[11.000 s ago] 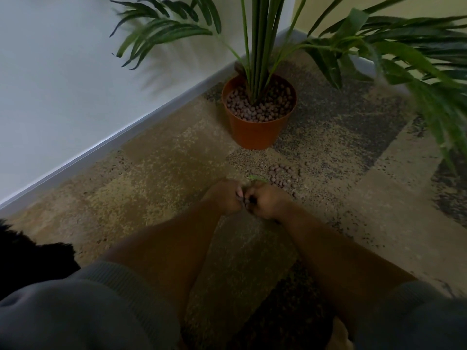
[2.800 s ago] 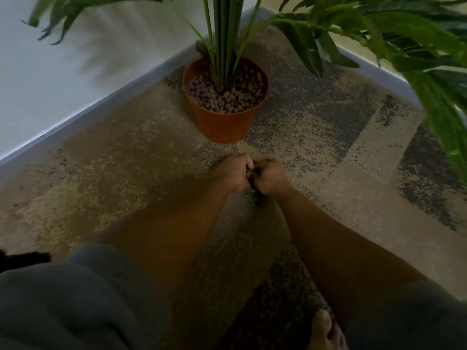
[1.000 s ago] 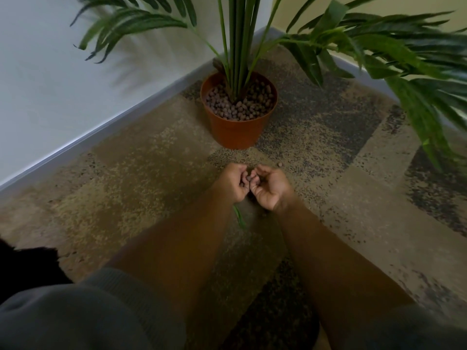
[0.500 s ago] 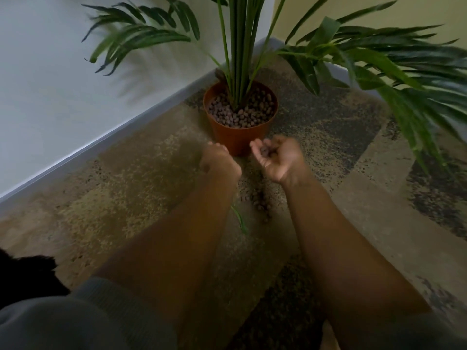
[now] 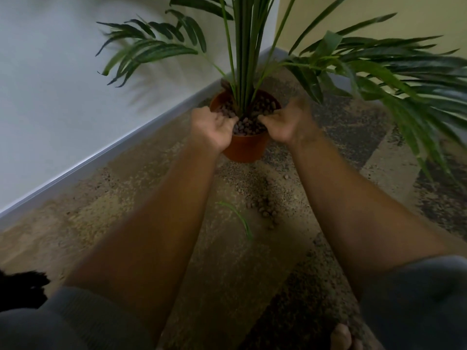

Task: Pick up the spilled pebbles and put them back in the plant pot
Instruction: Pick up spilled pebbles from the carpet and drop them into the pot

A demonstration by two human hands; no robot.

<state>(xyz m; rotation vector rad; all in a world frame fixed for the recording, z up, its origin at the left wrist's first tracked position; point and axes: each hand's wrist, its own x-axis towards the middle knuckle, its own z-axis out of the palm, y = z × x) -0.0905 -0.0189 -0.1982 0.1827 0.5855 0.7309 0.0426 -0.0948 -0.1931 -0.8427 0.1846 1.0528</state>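
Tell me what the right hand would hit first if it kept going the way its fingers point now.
The right hand points left across the orange pot, so it would probably first meet the plant's green stems, or the pebbles below if angled down. Blur leaves depth unclear.

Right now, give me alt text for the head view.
Both hands, left hand and right hand, reach over the orange plant pot filled with pebbles. Spilled pebbles and a fallen green leaf lie on the carpet between the forearms.

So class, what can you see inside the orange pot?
Brown pebbles fill the pot around green plant stems. Both hands cover the pot's side edges; anything beneath the pebbles is hidden.
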